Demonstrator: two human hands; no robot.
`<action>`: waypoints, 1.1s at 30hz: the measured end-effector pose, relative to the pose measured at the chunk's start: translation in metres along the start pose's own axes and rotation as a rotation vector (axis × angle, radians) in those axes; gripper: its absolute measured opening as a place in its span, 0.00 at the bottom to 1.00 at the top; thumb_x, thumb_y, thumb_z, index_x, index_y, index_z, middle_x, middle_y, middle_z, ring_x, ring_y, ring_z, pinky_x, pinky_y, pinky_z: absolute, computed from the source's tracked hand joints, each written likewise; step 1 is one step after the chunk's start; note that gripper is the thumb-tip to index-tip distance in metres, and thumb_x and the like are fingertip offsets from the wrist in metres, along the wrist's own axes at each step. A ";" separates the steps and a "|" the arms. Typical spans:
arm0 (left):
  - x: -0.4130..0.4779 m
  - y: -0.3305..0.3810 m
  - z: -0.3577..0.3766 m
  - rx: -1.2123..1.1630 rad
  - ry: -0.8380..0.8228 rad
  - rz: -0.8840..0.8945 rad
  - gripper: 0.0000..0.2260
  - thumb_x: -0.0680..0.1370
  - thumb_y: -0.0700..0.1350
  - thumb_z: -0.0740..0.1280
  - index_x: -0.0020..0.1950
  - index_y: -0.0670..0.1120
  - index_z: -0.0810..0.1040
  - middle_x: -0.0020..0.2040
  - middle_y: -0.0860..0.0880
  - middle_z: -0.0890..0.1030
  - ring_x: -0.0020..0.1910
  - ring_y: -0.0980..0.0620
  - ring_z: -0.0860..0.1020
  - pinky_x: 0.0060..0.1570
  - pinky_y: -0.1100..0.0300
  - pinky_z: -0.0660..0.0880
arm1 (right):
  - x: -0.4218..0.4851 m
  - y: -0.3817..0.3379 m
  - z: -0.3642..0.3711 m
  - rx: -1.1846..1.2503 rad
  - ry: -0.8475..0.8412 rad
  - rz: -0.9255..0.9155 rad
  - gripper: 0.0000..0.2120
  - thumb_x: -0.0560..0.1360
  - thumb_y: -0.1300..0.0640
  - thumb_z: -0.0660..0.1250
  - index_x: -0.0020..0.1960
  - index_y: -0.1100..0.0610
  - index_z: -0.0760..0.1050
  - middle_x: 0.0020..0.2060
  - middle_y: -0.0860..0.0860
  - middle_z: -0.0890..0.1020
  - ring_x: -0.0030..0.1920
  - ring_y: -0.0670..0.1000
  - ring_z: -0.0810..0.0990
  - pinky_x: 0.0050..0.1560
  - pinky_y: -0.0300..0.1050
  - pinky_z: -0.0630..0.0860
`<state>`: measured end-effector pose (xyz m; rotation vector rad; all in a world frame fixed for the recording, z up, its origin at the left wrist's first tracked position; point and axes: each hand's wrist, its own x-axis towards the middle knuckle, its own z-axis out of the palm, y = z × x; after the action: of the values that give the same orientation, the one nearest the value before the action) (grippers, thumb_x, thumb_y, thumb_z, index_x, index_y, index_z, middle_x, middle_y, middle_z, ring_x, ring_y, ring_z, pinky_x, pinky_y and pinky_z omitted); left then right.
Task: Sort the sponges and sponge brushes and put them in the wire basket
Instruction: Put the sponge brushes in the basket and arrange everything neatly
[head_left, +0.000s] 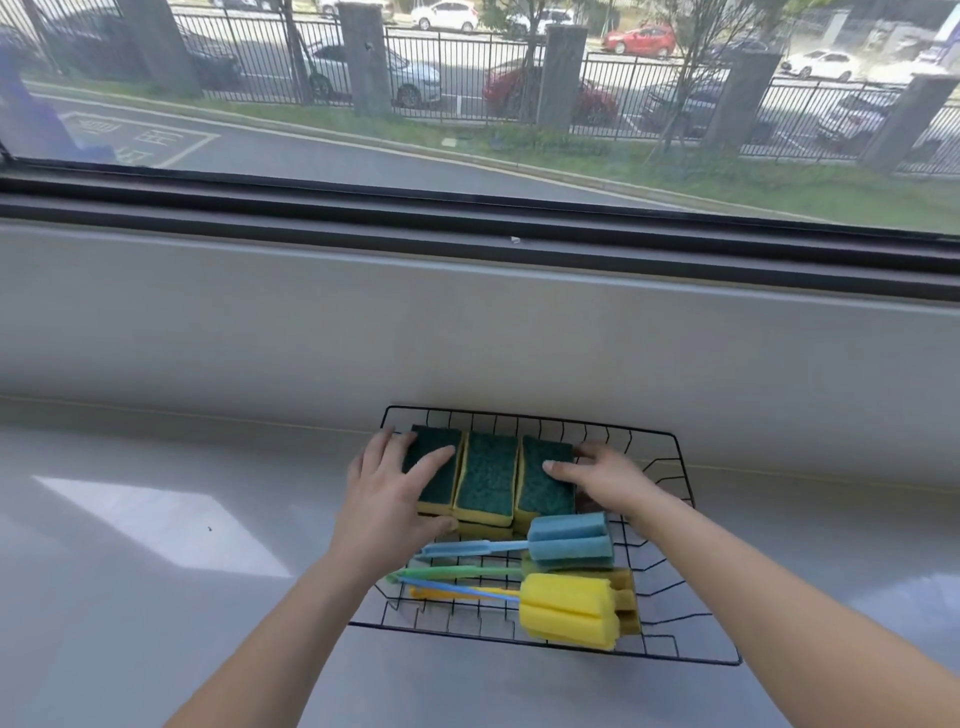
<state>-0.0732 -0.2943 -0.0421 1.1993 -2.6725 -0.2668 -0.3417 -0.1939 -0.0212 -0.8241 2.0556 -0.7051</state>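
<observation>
The row of sponges (485, 478) is being squared up in the wire basket (675, 525) by the left hand (387, 499) and right hand (605, 480), fingers spread flat (nothing gripped); letting go is seemingly all that remains.

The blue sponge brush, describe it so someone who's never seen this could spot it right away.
Look in the black wire basket on the grey counter below the window. The blue sponge brush lies nearer than the green-topped sponges, head pointing right. Its head alone is blue; the neighbouring yellow brush lies nearer still.

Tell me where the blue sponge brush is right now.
In the head view, the blue sponge brush lies inside the wire basket, just in front of the row of green-topped sponges, with the yellow sponge brush nearer the camera.
</observation>
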 end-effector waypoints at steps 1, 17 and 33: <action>0.003 0.002 0.000 0.010 -0.010 0.015 0.37 0.68 0.66 0.71 0.74 0.64 0.62 0.75 0.45 0.64 0.77 0.42 0.53 0.72 0.42 0.59 | 0.000 -0.001 0.000 -0.005 0.004 -0.014 0.39 0.71 0.41 0.74 0.75 0.57 0.66 0.68 0.56 0.77 0.51 0.49 0.79 0.42 0.39 0.74; 0.015 0.023 0.002 0.179 -0.023 0.036 0.40 0.66 0.68 0.70 0.74 0.62 0.59 0.72 0.41 0.66 0.72 0.39 0.62 0.68 0.41 0.66 | 0.007 0.000 0.005 -0.026 -0.045 -0.010 0.43 0.70 0.37 0.73 0.77 0.55 0.62 0.74 0.54 0.71 0.70 0.56 0.72 0.61 0.45 0.71; 0.024 0.036 0.010 0.259 -0.039 0.108 0.42 0.60 0.67 0.72 0.68 0.48 0.65 0.68 0.43 0.70 0.67 0.41 0.67 0.58 0.42 0.71 | 0.003 -0.005 0.005 -0.075 -0.020 -0.054 0.33 0.68 0.43 0.78 0.67 0.56 0.73 0.57 0.51 0.82 0.52 0.51 0.82 0.52 0.50 0.82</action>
<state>-0.1175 -0.2877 -0.0406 1.1193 -2.8622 0.0762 -0.3375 -0.2006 -0.0220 -0.9293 2.0584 -0.6498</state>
